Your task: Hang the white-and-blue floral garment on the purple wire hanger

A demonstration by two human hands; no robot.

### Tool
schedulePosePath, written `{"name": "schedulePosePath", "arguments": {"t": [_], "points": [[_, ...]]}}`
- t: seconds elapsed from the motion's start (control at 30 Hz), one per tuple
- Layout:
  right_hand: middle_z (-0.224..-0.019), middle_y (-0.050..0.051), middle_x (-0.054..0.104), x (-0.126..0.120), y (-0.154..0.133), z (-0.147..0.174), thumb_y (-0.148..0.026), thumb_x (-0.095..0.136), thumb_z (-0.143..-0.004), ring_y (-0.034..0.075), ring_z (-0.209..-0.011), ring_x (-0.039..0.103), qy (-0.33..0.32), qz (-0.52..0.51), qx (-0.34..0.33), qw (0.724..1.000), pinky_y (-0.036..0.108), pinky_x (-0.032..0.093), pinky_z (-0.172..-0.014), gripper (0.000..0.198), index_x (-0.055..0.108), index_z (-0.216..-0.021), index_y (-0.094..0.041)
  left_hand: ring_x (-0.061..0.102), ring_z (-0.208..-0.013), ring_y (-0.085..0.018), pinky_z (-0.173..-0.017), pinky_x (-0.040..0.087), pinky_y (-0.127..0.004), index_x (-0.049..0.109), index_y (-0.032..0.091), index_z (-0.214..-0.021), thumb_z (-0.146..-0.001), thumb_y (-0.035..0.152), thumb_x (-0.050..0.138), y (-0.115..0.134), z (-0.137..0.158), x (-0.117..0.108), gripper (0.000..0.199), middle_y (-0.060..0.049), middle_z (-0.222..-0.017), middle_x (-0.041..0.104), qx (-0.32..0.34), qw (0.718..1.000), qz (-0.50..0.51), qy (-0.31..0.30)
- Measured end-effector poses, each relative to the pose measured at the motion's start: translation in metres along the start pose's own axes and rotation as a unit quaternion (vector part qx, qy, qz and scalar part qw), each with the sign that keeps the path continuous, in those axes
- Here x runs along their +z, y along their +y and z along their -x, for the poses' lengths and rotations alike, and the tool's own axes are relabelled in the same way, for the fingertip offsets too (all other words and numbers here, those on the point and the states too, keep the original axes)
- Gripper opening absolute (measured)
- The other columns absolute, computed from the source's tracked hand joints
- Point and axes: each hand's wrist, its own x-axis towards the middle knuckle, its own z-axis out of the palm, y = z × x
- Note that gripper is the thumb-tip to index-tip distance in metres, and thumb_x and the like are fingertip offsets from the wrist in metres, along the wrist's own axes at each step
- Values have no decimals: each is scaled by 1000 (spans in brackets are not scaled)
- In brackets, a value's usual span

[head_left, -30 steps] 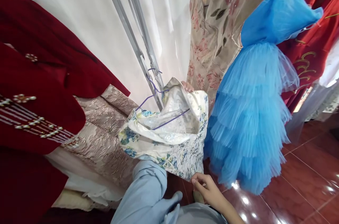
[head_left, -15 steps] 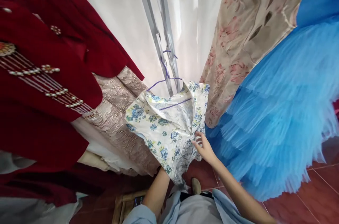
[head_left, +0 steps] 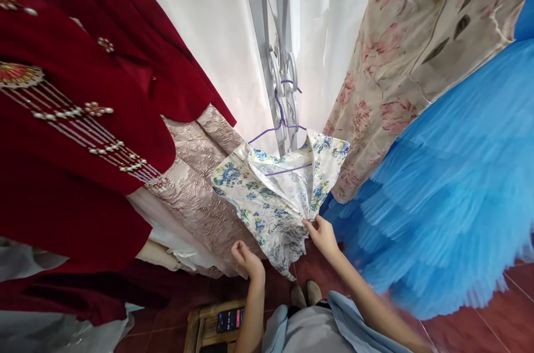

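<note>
A short-sleeved white blouse (head_left: pixel 267 203) with blue and yellow flowers hangs from a thin purple hanger (head_left: pixel 282 122), its neckline gaping toward me. My right hand (head_left: pixel 323 236) pinches the blouse's front edge, where the neckline comes together. To the left of the blouse's lower part, my left hand (head_left: pixel 249 261) is raised with its fingers curled in, apart from the cloth, and nothing shows in it. The lower end of the blouse dangles freely between my two hands.
A dark red beaded garment (head_left: pixel 83 136) and a pink brocade skirt (head_left: pixel 200 192) hang at left. On the right are a beige floral dress (head_left: pixel 375 75) and a blue tulle skirt (head_left: pixel 450 175). Behind stands a grey metal rack (head_left: pixel 267 25). A phone (head_left: pixel 230 320) lies on a wooden stool (head_left: pixel 194 331).
My left hand has come out from behind the blouse to its left side. My right hand has closed on the front edge. The view has shifted, so things appear further right.
</note>
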Motion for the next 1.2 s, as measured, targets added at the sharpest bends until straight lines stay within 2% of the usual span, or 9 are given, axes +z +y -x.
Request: {"name": "schedulePosePath", "arguments": {"t": [0.07,0.1,0.23,0.33,0.5,0.63,0.73,0.97,1.2], "points": [[-54,3,55,13,-3,11,-67,50,-86,18,-54,52,-7,2,5,1000,28,34,-54,52,41,-60,-23,57,-97,-26,-90,49,-44,53,20,-101,-97,60,37,-24,14,13,44,-9,-98,56,63,991,8,115],[-53,3,55,21,-5,15,-66,50,-86,17,-53,51,-13,1,9,1000,27,33,-54,52,42,-58,-23,58,-93,-25,-87,50,-42,54,20,-98,-94,60,44,-32,21,22,42,-8,-95,58,103,988,7,117],[-53,5,59,44,-15,22,-61,55,-86,18,-53,57,-43,-41,34,998,27,36,-53,49,46,-58,-21,63,-103,-26,-91,51,-40,58,17,-117,-92,41,58,-41,35,61,35,-15,-110,64,234,969,-15,-79],[-54,5,63,44,-20,22,-61,61,-82,18,-51,59,-70,-112,60,989,26,40,-52,47,49,-61,-21,64,-103,-27,-91,50,-41,61,15,-114,-93,33,54,-31,28,82,28,-16,-108,67,284,954,-21,-95],[-56,5,65,29,-33,35,-64,70,-72,12,-40,51,-120,-265,143,946,24,38,-44,49,58,-61,-18,63,-80,-21,-76,49,-32,63,18,-79,-92,32,53,-27,23,75,22,-7,-79,67,279,951,-51,-126],[-52,5,65,27,-64,41,-57,75,-68,9,-35,43,-107,-352,176,913,23,34,-38,44,60,-56,-17,62,-74,-19,-73,47,-30,62,18,-76,-92,34,54,-27,36,55,24,-5,-75,66,284,949,-37,-133],[-54,5,66,22,-106,20,-52,77,-68,9,-35,44,-61,-385,125,912,24,33,-37,41,60,-54,-17,58,-70,-18,-72,45,-30,57,19,-69,-92,36,55,-21,43,46,29,-3,-70,61,292,947,-51,-128],[-58,3,69,-17,-219,-76,-47,79,-69,8,-37,47,62,-452,-7,890,22,34,-37,35,63,-62,-17,51,-70,-16,-69,39,-27,46,20,-65,-94,38,54,1,50,46,34,-1,-68,53,296,935,-77,-178],[-57,1,68,-41,-270,-129,-38,77,-78,7,-39,49,118,-484,-14,867,19,35,-38,32,61,-63,-15,51,-73,-16,-72,39,-27,44,19,-66,-96,38,53,5,65,58,36,0,-72,52,259,939,-71,-213]]}}
